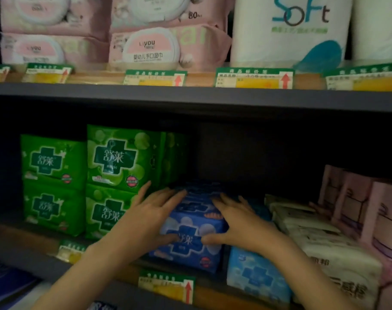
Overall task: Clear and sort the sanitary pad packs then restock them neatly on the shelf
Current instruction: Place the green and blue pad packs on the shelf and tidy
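**Mei:** Blue pad packs (191, 233), that's what both hands are on. From the head camera they sit in a row on the lower shelf (213, 287), front to back, between the green pad packs (114, 159) on the left and a paler blue pack (255, 274) low on the right.

**Tao:** How are the hands set?

**Mei:** The left hand (154, 211) lies with fingers spread over the row's top and left side, thumb on the front face. The right hand (237, 222) mirrors it on the right, fingers splayed on top, thumb pressing the front. Neither pinches anything; they bracket the row.

**Tao:** Will it handle easily?

**Mei:** I'd judge the packs light and soft, with a slick film wrap. Squeezed from both sides the row should move as one, but a loose grip could let the middle packs slide out. Flat palms on the two end faces look safest.

**Tao:** Anything else nearby?

**Mei:** White tissue packs (324, 249) just right, pink boxes (374, 211) beyond them, wet wipes (150, 48) and a toilet roll pack (286, 30) on the shelf above.
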`<move>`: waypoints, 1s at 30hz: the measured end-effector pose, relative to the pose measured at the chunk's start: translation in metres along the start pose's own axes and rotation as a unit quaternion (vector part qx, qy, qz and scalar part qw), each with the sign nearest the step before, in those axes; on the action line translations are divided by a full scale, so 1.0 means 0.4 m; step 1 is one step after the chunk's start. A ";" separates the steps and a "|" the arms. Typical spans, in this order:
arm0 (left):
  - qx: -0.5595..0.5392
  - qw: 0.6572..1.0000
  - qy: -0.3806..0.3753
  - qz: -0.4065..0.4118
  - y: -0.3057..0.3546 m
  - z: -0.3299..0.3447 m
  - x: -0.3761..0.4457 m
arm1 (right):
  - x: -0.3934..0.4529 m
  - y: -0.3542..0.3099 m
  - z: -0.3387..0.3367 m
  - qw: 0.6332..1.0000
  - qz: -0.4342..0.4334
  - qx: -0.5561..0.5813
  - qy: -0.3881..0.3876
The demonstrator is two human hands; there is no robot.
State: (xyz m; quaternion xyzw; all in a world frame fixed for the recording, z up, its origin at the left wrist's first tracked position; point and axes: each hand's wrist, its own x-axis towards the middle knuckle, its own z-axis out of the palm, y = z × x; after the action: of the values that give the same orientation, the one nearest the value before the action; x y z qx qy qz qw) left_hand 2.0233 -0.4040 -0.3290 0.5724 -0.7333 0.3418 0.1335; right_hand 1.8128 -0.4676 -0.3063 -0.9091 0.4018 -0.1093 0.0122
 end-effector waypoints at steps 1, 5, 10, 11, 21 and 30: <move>-0.017 0.999 0.042 0.003 -0.018 -0.003 -0.016 | -0.020 -0.005 -0.004 1.000 -0.003 -0.012 0.027; -0.033 0.994 0.100 -0.009 -0.072 0.006 -0.069 | -0.085 -0.024 0.003 0.996 -0.001 -0.045 0.079; -0.070 0.987 0.140 -0.035 -0.076 0.056 -0.089 | -0.072 -0.043 0.016 0.989 -0.018 -0.016 0.145; -0.073 0.985 0.152 -0.041 -0.076 0.055 -0.088 | -0.068 -0.046 0.018 0.989 -0.015 -0.010 0.145; -0.121 0.985 0.123 0.010 -0.020 0.009 -0.014 | -0.042 -0.052 0.046 0.985 -0.019 0.016 0.170; -0.198 0.976 -0.012 0.095 0.082 0.011 0.063 | -0.244 0.112 -0.097 0.994 0.051 -0.092 0.026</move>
State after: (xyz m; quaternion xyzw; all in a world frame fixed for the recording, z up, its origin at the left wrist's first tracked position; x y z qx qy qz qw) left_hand 1.9860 -0.4219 -0.3289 0.4669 -0.8388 0.1940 0.2021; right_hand 1.7084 -0.4239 -0.2919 -0.8814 0.4564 -0.0950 -0.0764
